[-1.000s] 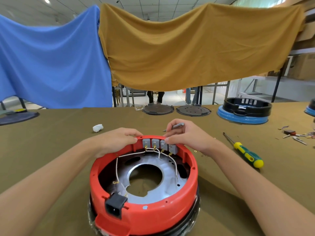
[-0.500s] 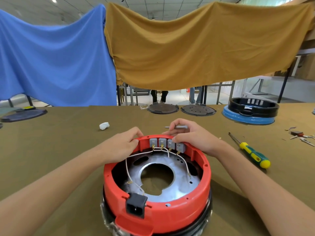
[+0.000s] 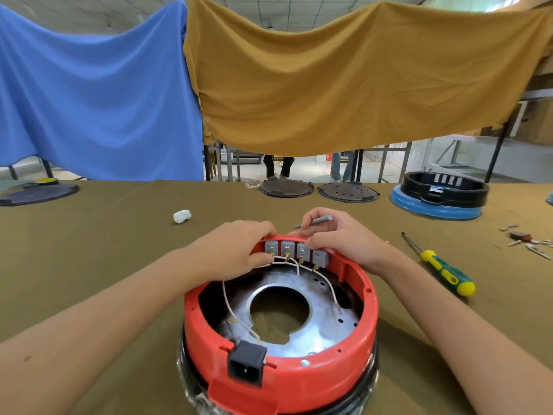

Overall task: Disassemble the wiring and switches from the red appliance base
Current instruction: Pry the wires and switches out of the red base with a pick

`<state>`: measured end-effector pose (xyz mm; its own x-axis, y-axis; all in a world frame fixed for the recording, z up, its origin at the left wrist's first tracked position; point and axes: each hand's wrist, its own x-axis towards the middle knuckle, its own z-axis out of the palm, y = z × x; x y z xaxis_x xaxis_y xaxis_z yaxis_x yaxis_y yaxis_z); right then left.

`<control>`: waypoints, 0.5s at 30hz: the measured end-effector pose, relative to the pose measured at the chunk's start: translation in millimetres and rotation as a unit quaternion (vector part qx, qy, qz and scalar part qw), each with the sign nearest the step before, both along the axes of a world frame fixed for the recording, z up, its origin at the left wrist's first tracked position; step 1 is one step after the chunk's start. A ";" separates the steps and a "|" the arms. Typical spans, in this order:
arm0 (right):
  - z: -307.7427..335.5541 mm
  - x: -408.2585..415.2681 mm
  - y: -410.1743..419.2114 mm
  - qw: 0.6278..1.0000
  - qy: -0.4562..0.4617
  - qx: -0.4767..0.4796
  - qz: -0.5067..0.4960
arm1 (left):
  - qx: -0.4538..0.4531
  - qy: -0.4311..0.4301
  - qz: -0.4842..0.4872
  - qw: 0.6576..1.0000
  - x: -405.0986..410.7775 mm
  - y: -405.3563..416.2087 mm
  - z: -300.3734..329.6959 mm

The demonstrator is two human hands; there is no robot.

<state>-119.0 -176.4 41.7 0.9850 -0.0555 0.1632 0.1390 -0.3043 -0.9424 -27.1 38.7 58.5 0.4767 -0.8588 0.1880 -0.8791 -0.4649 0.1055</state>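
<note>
Meanwhile, both arms reached over the red appliance base [image 3: 279, 375] on the bench [image 3: 89, 250]; the left hand [image 3: 236, 250] gripped its far rim and wires [image 3: 287, 260], the right hand [image 3: 344, 236] pinched the grey switches [image 3: 296, 251] while holding a metal rod [image 3: 314, 220].

The red base [image 3: 281, 375] is cut off at the bottom edge; the left hand [image 3: 236, 250] hides the far rim.

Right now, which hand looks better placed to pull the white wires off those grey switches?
Probably the left hand: its fingertips already touch the white wires under the grey switches. The right hand holds a grey metal tool.
</note>
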 end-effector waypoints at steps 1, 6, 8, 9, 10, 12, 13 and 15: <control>-0.2 0.0 -0.1 1.000 -0.001 0.001 0.000 | -0.003 -0.006 -0.002 1.000 0.4 0.0 -1.0; 0.4 -0.8 0.9 1.000 -0.002 0.000 0.001 | -0.010 -0.007 0.001 1.000 1.4 0.1 -3.5; 0.4 -1.3 1.6 1.000 -0.004 0.003 0.001 | -0.015 -0.004 0.001 1.000 1.5 -0.1 -3.7; 0.6 -1.6 1.8 1.000 -0.003 0.002 0.002 | -0.016 -0.003 0.001 1.000 1.4 -0.2 -3.8; 0.7 -1.8 2.0 1.000 -0.002 0.001 0.002 | -0.017 -0.003 0.001 1.000 1.2 -0.2 -4.1; 1.1 -1.8 2.2 1.000 -0.001 0.001 0.003 | -0.015 -0.005 -0.002 1.000 0.6 -0.2 -4.5; 1.5 -2.1 2.4 1.000 -0.001 0.001 0.004 | -0.014 -0.006 -0.005 1.000 0.3 -0.1 -4.6; 2.0 -2.7 2.9 1.000 -0.001 0.000 0.004 | -0.015 -0.002 -0.008 1.000 0.2 0.1 -4.9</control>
<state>-121.7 -173.5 43.8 0.9852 -0.0480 0.1646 0.1427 -0.3027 -0.9423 -26.9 38.8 53.6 0.4624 -0.8599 0.2162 -0.8867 -0.4475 0.1162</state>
